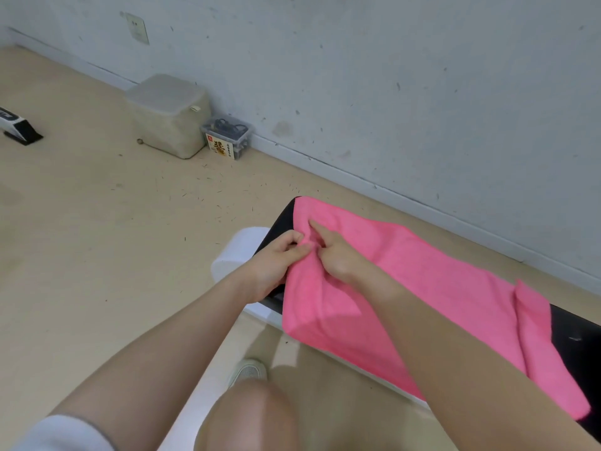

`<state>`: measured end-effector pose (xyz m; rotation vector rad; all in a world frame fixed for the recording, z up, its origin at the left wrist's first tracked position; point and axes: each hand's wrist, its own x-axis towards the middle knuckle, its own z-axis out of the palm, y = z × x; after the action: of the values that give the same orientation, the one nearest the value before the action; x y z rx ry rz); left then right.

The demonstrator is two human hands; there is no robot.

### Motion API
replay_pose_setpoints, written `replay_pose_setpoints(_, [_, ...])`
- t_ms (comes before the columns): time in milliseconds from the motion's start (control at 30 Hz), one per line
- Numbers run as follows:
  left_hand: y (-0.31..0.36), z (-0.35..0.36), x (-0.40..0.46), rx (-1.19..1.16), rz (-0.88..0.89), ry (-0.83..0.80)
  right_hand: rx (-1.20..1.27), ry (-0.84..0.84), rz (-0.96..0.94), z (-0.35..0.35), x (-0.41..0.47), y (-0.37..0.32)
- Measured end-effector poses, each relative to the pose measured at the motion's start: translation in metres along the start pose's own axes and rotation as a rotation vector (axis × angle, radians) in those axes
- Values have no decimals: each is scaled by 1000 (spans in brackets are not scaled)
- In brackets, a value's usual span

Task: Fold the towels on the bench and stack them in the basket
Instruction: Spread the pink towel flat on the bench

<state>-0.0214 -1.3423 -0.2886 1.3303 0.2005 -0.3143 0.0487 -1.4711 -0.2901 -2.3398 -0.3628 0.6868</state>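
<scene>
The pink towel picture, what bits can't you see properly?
- Head view: no basket shows anywhere.
- The bench runs off the right edge; the pink towel covers most of it.
- The clear box by the wall: contents too small.
- Left hand fingers partly tucked into towel folds; right hand hides the cloth under it.

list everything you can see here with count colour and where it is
towel: 1, pink, spread over the bench, one edge bunched at the hands
bench: 1, black top on a white frame, lower right by the wall
storage box: 1, pale grey with lid, on the floor against the wall
clear container: 1, see-through with dark contents and a yellow label, right of the storage box
wall socket: 1, white, on the wall upper left
black and white object: 1, partly cut off at the left edge
shoe: 1, light, on the floor below the bench
left hand: pinches the towel edge
right hand: forefinger pointing onto the towel, other fingers curled at the fold
</scene>
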Motion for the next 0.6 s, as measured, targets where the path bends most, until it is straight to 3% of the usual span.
replay_pose_setpoints(100, [6,-8,-2,-76,-57,-16,-35,-26,22,-3,-2,-3])
replay_pose_setpoints(300, [26,-33,-19,187,-80,66,-362,-73,-25,4,-10,-7])
replay_pose_setpoints(333, [27,-39,-21,360,-56,136,-433,-74,-21,8,-11,-7])
replay_pose_setpoints(433, [21,-48,-25,1162,-24,334,-592,-9,8,20,-15,-8])
replay_pose_setpoints(467, [16,-46,-26,1301,-68,371,-620,11,12,23,-16,-9])
replay_pose_setpoints(533, [9,-40,-26,1357,-172,443,-631,26,5,25,-20,-9])
replay_pose_setpoints(600, [7,-33,-26,1429,-136,546,-556,38,-27,21,-26,-6])
